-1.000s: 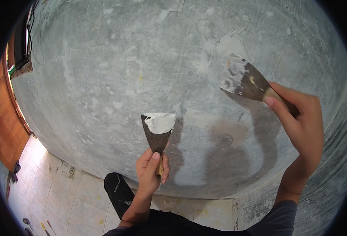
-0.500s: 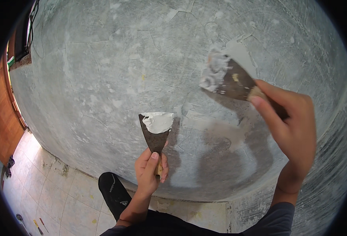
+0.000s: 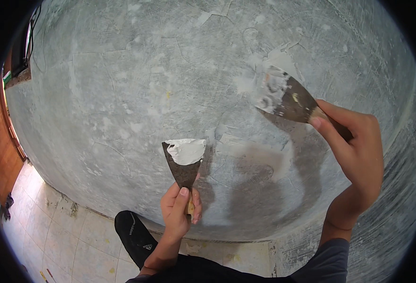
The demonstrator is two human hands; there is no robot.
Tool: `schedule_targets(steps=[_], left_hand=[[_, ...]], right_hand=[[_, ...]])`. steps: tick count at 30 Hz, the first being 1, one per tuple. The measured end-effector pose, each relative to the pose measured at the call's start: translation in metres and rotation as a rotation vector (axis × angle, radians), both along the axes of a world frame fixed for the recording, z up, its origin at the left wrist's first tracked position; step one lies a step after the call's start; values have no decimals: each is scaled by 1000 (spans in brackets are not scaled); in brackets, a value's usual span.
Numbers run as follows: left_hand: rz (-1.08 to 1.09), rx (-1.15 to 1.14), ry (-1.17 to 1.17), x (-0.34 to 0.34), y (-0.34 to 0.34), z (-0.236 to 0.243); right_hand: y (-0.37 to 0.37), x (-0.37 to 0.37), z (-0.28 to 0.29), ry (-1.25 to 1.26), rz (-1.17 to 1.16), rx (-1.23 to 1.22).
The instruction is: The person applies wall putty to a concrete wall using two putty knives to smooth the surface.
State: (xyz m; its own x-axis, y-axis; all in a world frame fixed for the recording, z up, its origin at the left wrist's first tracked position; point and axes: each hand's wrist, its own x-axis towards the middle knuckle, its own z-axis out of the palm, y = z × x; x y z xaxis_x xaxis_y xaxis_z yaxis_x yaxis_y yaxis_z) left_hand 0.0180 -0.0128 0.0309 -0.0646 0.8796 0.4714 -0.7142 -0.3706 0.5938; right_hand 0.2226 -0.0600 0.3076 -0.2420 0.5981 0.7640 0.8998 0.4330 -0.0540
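Note:
My left hand is closed round the wooden handle of a putty knife that points up, its dark blade carrying a thick lump of white putty along the top edge. At the right, my right hand grips a second, wider putty knife by its handle. White putty is smeared over that blade's far end, which is tilted to the left in front of the grey wall. Whether its edge touches the wall I cannot tell. Pale, smooth patches of putty show on the wall around this blade.
A tiled floor meets the wall's foot, with a black-clad leg near it. Slim tools lie at the lower left. Beyond the wall's left end is a brown wooden door. Another rough grey wall stands at right.
My right hand has moved its putty knife to the right and slightly down, uncovering a pale patch to its left. The left-hand knife has shifted only slightly left and down in view.

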Motion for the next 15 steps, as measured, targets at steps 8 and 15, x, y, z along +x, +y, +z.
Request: schedule_targets(steps=[8,15], left_hand=[[-37,-49,41,0,3,6],[-127,1,167,-2,4,4]], right_hand=[[-13,-15,-19,85,173,-28],[4,-16,-52,-40,383,-287]])
